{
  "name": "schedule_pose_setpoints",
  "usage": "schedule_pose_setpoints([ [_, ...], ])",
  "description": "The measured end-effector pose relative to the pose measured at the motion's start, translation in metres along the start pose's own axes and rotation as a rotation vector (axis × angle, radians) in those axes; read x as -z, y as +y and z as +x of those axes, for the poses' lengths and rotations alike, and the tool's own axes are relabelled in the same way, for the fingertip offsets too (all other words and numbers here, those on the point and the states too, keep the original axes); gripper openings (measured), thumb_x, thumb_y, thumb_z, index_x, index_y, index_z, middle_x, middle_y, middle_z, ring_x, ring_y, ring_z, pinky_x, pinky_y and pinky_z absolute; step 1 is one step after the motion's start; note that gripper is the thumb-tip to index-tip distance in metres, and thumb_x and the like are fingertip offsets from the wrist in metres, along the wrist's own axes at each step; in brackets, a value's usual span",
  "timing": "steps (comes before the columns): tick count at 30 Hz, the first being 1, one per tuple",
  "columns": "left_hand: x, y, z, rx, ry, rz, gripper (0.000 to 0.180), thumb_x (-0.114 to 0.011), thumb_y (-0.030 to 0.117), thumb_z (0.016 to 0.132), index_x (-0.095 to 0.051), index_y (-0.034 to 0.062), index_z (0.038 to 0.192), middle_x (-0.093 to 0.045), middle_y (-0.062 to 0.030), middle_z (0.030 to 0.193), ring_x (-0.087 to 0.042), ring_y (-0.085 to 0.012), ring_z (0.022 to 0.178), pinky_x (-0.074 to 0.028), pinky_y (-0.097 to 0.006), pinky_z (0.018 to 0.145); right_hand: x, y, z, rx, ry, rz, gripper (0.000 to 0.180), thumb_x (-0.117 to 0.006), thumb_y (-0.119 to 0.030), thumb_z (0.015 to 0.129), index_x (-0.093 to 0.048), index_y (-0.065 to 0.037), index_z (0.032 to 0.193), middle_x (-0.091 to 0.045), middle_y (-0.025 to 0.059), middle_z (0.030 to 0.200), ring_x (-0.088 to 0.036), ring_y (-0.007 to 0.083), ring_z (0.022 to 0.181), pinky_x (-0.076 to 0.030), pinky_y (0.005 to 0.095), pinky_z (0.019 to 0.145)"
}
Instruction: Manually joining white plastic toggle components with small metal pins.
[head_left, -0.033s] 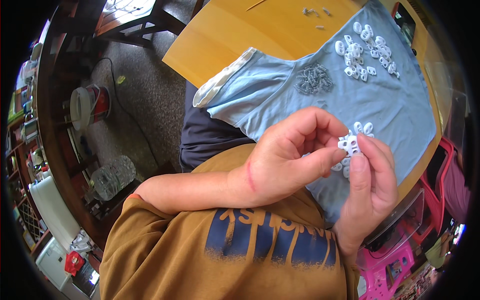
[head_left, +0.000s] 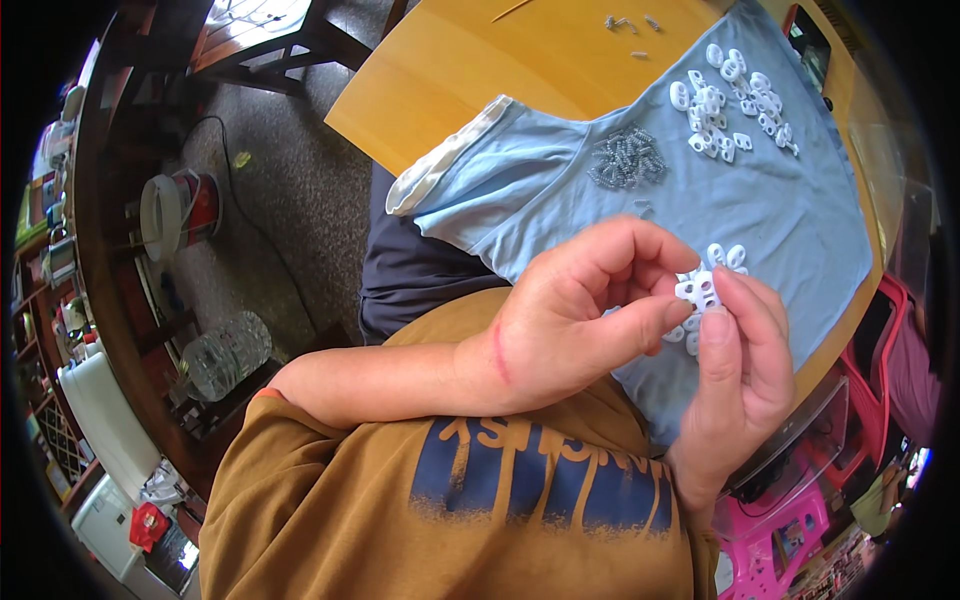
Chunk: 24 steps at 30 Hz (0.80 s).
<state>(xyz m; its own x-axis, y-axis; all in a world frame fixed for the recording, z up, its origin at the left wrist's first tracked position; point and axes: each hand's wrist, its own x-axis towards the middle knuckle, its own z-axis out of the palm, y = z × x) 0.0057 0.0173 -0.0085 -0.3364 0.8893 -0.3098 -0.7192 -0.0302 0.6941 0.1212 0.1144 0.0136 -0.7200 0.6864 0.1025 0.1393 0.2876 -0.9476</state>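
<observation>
A small white plastic cord lock (head_left: 698, 290) with two round holes is held up in front of me. My right hand (head_left: 735, 375) is closed on it, pinching it between thumb and fingertips. From the left, my left hand (head_left: 590, 300) reaches across, its thumb and forefinger closed at the piece's left edge; the fingertips partly cover it. Just behind and below my fingers, several white cord locks (head_left: 736, 256) lie on a light blue cloth (head_left: 800, 215), partly hidden by my hands. Farther off on the cloth is a pile of small metal springs (head_left: 628, 158).
Another heap of white cord lock pieces (head_left: 708, 110) lies at the cloth's far right. A few loose springs (head_left: 622, 22) rest on the yellow wooden tabletop (head_left: 450, 80). On the floor to the left are a bucket (head_left: 180, 212) and a clear plastic bottle (head_left: 228, 355).
</observation>
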Motion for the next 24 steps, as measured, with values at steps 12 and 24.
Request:
schedule_pose_setpoints([
  [12,0.010,0.003,-0.004,-0.129,-0.183,0.160,0.037,-0.051,-0.001,0.089,-0.045,-0.0037,0.126,-0.061,-0.0085,0.100,-0.059,-0.0115,0.088,-0.048,-0.023,0.078,0.003,0.004,0.002,0.108,-0.079,-0.053,0.035,-0.065,-0.001,0.076,-0.058,0.003,0.111,-0.059,0.0128,0.097,-0.058,0.0184,0.081,-0.047,0.0262,0.069],
  [24,0.006,-0.002,-0.007,-0.254,-0.199,0.315,0.031,-0.054,0.000,0.088,-0.051,-0.0060,0.118,-0.062,-0.0097,0.100,-0.059,-0.0119,0.090,-0.048,-0.023,0.078,0.013,0.009,-0.002,0.245,-0.123,-0.120,0.027,-0.061,-0.004,0.082,-0.059,0.004,0.109,-0.059,0.0135,0.096,-0.057,0.0138,0.071,-0.047,0.0239,0.060],
])
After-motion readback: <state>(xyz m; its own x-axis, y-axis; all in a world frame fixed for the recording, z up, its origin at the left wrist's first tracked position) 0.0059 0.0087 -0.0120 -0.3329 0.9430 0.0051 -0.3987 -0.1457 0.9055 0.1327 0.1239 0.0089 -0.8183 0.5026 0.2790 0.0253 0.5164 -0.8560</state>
